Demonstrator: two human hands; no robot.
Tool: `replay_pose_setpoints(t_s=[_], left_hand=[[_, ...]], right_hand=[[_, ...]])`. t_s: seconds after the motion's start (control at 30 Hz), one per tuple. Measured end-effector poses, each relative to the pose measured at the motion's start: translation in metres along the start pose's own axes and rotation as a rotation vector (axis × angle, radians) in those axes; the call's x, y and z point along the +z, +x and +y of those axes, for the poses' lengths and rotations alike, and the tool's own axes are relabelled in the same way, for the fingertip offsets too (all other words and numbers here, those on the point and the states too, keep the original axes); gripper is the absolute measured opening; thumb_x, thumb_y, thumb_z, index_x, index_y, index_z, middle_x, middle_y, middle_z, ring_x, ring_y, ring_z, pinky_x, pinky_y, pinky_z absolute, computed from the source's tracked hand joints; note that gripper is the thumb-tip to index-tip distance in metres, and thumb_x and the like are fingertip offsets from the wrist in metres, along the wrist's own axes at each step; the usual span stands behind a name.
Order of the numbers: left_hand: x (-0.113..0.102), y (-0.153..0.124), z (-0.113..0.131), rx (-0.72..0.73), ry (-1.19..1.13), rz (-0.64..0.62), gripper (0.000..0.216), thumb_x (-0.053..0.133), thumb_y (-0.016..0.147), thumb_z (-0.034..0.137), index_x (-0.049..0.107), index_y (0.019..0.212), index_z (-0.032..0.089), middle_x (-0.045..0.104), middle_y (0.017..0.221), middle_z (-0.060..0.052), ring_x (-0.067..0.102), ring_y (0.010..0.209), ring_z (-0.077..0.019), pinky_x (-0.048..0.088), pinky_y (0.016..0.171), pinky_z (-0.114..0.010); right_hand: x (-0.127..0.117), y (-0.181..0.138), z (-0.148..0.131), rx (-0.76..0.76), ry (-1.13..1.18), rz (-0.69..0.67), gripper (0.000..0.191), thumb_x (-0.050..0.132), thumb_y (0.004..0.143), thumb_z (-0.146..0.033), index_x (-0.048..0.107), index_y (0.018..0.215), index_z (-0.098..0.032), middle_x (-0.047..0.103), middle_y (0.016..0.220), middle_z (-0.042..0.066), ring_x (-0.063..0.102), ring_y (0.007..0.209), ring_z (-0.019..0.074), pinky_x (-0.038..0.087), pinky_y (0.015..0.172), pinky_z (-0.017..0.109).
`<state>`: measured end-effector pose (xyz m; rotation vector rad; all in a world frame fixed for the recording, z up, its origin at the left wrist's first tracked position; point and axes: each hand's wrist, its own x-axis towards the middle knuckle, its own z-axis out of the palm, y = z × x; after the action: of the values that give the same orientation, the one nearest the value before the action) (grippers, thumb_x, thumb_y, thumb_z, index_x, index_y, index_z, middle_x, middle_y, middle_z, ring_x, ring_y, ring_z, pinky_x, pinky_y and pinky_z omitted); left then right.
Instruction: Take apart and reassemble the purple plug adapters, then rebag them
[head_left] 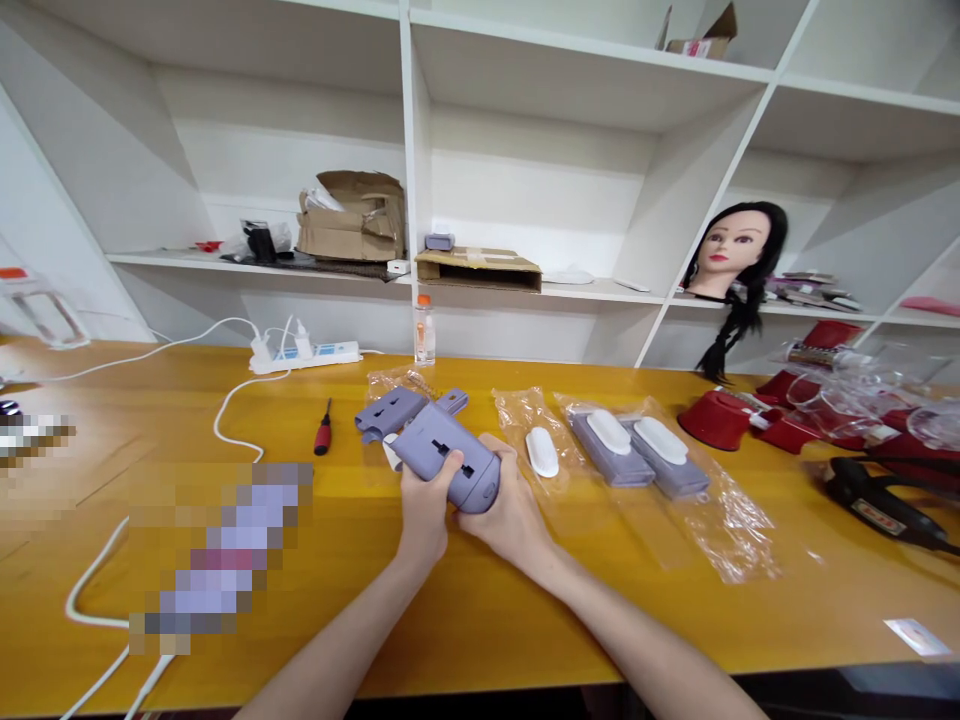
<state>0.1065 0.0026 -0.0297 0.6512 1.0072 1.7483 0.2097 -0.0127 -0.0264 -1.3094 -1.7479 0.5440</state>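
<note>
Both my hands hold a lavender plastic housing (448, 455) just above the yellow table (480, 600). My left hand (424, 508) grips its near end from the left, fingers wrapped under it. My right hand (510, 505) cups the rounded end from the right. Right behind it lie a matching lavender part (388, 410) with slots and a smaller lavender piece (453, 401). To the right, clear bags hold a white oval cap (541, 451) and two lavender units with white caps (637, 452).
A red-handled screwdriver (323, 431) lies left of the parts. A white power strip (306, 355) with cables sits at the table's back, a small bottle (424, 330) beside it. Red pieces (720, 418) and a black tool (877, 495) lie at right. A mannequin head (731, 250) and cardboard boxes (352, 215) stand on shelves.
</note>
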Motion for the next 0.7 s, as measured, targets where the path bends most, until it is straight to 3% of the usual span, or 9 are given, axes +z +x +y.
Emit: replay_pose_setpoints(t_s=[0.1,0.2,0.33,0.4,0.47,0.7], left_hand=[[0.000,-0.001,0.001,-0.008,-0.023,-0.016,0.040,0.070,0.066,0.029,0.055,0.102,0.019,0.062,0.104,-0.007,0.060,0.093,-0.0188,0.048,0.079,-0.029],[-0.001,0.001,0.008,-0.106,-0.107,-0.067,0.037,0.069,0.067,0.030,0.057,0.100,0.018,0.064,0.101,-0.007,0.062,0.087,-0.0186,0.051,0.072,-0.028],[-0.010,0.019,0.025,-0.267,-0.224,0.040,0.026,0.062,0.074,0.029,0.060,0.098,0.018,0.065,0.098,-0.006,0.063,0.073,-0.0146,0.052,0.061,-0.025],[-0.016,0.030,0.033,-0.172,-0.330,0.084,0.023,0.057,0.079,0.029,0.060,0.100,0.019,0.065,0.101,-0.004,0.063,0.076,-0.0131,0.053,0.062,-0.024],[-0.019,0.037,0.036,-0.099,-0.363,0.073,0.025,0.057,0.079,0.027,0.060,0.102,0.019,0.064,0.104,-0.004,0.062,0.081,-0.0134,0.053,0.066,-0.025],[-0.013,0.024,0.015,-0.127,-0.275,0.010,0.037,0.065,0.072,0.024,0.056,0.108,0.021,0.062,0.109,-0.007,0.062,0.084,-0.0161,0.053,0.066,-0.025]], right_hand=[[-0.001,-0.003,-0.005,-0.050,-0.044,0.052,0.074,0.063,0.054,-0.017,0.032,0.120,-0.025,0.047,0.118,0.007,0.055,0.098,0.0223,0.047,0.076,0.034],[-0.001,-0.006,-0.007,-0.084,-0.059,0.100,0.073,0.063,0.054,-0.017,0.032,0.119,-0.024,0.047,0.118,0.008,0.053,0.100,0.0227,0.047,0.074,0.033],[0.000,-0.011,0.000,0.046,-0.016,0.022,0.068,0.070,0.051,-0.024,0.037,0.110,-0.024,0.055,0.095,0.002,0.056,0.077,0.0183,0.046,0.063,0.030],[0.001,-0.011,0.005,0.090,0.004,0.013,0.065,0.072,0.050,-0.029,0.039,0.106,-0.024,0.056,0.087,-0.001,0.055,0.073,0.0174,0.046,0.062,0.030],[0.003,-0.010,0.007,0.068,0.022,0.047,0.065,0.072,0.051,-0.029,0.038,0.106,-0.024,0.055,0.092,0.000,0.055,0.077,0.0172,0.046,0.066,0.030],[0.007,-0.007,0.007,0.066,-0.005,0.020,0.068,0.072,0.051,-0.028,0.037,0.109,-0.023,0.054,0.092,0.001,0.054,0.078,0.0174,0.046,0.065,0.030]])
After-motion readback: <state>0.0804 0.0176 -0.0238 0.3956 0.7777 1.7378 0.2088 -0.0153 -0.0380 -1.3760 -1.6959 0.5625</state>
